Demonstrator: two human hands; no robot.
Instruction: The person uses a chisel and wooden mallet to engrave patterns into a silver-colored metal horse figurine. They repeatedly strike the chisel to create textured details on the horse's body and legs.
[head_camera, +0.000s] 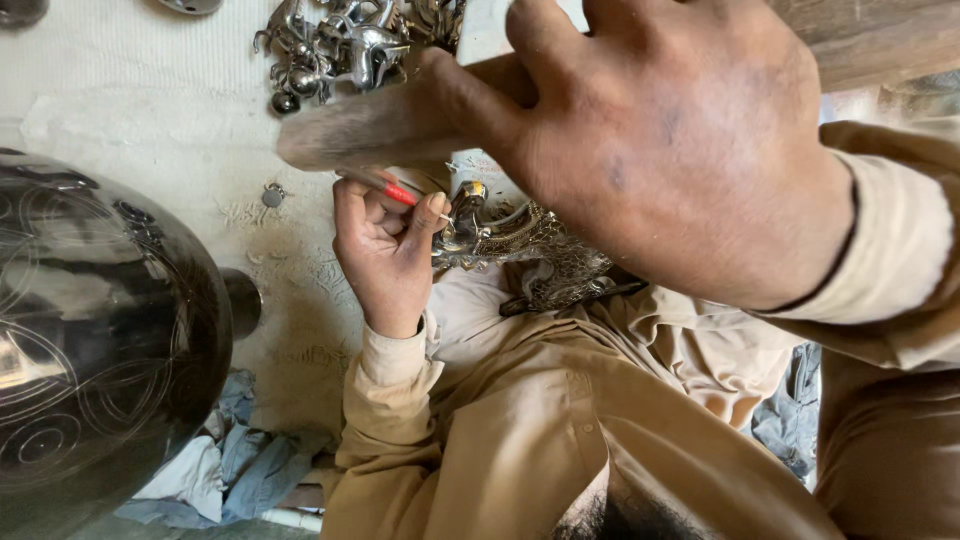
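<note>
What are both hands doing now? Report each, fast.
Left hand: closed on a thin red-tipped tool, against the metal piece.
Right hand: closed around a wooden handle.

Large round dark metal vessel (100, 340): engraved concentric circles. Slim tool (385, 187): red band. Ornate metal casting (520, 240): silver-gold. Sleeves (400, 400): tan.

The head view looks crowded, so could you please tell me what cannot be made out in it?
- Mallet: its head end is blurred, and the right hand covers the handle.
- Metal piece: partly hidden behind the right hand.
- Tool tip: too small, hidden by the left hand.
- Dark bowl: cut off by the left edge.
- Metal parts: cut off by the top edge.
</note>
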